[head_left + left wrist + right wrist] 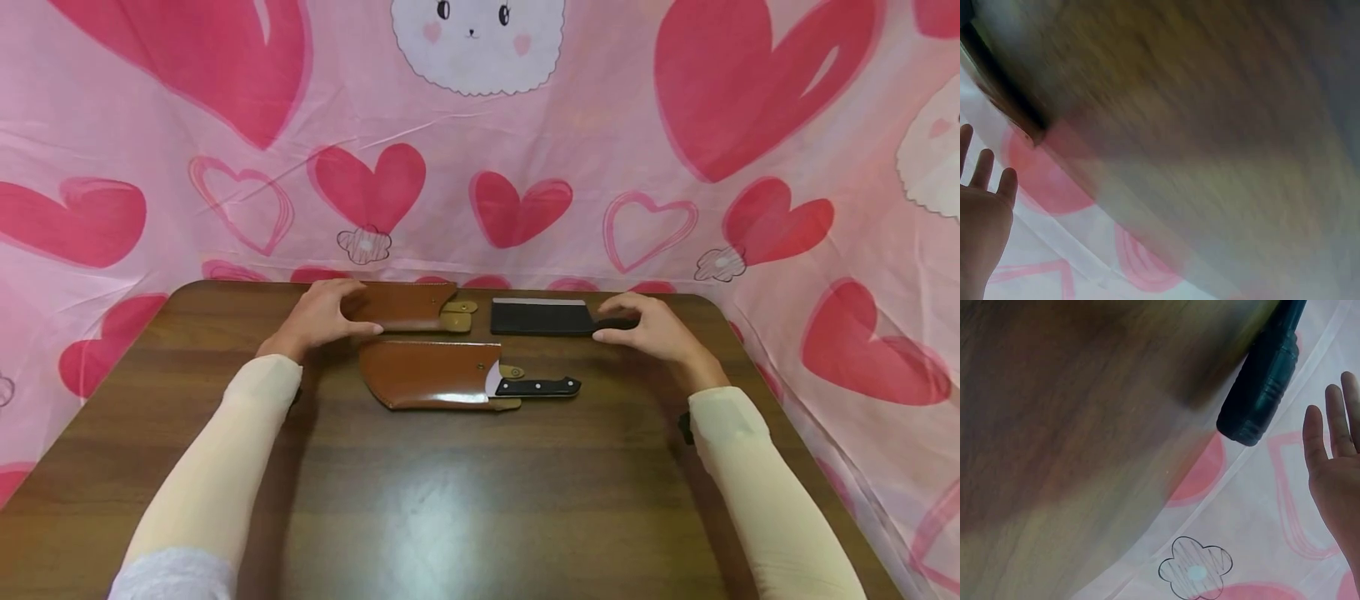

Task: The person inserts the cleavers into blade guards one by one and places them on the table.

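Note:
Along the table's back edge lies a brown leather sheath point(405, 307) with tan snap straps at its right end. My left hand point(318, 317) is at its left end, thumb and fingers spread apart; in the left wrist view the fingers look straight beside the sheath's edge point(1007, 87). To the right lies a black cleaver point(540, 318), blade leftward. My right hand point(652, 329) is around its handle point(1260, 387) with fingers extended, and a gap shows in the right wrist view. Nearer me, a second brown sheath point(427, 375) covers a knife with a black riveted handle point(540, 387).
The items lie on a dark wooden table point(420, 492) with rounded back corners. A pink cloth point(450, 125) printed with hearts hangs right behind the table and along its sides.

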The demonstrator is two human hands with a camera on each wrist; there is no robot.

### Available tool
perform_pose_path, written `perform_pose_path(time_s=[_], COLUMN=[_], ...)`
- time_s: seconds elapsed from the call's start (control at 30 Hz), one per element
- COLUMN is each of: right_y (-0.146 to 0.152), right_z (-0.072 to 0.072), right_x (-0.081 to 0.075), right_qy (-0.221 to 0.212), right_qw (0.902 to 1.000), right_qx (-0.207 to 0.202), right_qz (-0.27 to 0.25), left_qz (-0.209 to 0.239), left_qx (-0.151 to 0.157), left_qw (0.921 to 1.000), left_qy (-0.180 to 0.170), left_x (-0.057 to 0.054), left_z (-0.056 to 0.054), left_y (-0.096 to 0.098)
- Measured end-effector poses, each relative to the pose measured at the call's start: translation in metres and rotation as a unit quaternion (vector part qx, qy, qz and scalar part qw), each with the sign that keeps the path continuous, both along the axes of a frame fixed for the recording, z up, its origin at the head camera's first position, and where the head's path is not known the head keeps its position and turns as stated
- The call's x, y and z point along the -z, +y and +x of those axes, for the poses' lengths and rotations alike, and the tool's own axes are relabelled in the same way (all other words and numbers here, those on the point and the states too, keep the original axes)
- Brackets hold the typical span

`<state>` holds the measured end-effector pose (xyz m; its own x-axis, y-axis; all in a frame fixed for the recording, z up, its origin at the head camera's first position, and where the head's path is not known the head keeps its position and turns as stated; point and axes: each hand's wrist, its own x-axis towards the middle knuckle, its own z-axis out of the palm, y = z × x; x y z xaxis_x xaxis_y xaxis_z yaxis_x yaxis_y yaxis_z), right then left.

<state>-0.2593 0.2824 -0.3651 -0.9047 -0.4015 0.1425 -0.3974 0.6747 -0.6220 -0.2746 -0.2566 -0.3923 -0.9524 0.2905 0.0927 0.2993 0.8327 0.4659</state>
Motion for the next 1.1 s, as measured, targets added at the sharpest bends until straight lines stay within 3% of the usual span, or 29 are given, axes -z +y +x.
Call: perform_pose_path(time_s=[0.2, 0.47, 0.67, 0.93, 1.1], right_y=[0.008, 0.014, 0.021, 0.018, 0.014], right_z=[-0.004, -0.009, -0.011, -0.022, -0.026], right_x=[0.004, 0.012, 0.016, 0.02, 0.021], right_qy=[-0.008, -0.021, -0.022, -0.039, -0.053], right_qw=[0.9998, 0.9991, 0.9977, 0.9973, 0.9961], right_qx=[0.015, 0.026, 0.047, 0.033, 0.024], right_qz=[0.009, 0.025, 0.044, 0.053, 0.066], left_qz=[-0.034, -0.021, -0.036, -0.05, -0.05], left_qx=[0.007, 0.001, 0.017, 0.008, 0.018], left_qw=[0.9994, 0.9996, 0.9992, 0.9986, 0.9984], left_qy=[-0.008, -0.018, -0.008, -0.017, -0.021], left_x=[-0.001, 0.005, 0.007, 0.011, 0.013], left_z=[-0.006, -0.006, -0.015, -0.019, -0.024], left_y=[-0.005, -0.009, -0.003, -0.002, -0.001])
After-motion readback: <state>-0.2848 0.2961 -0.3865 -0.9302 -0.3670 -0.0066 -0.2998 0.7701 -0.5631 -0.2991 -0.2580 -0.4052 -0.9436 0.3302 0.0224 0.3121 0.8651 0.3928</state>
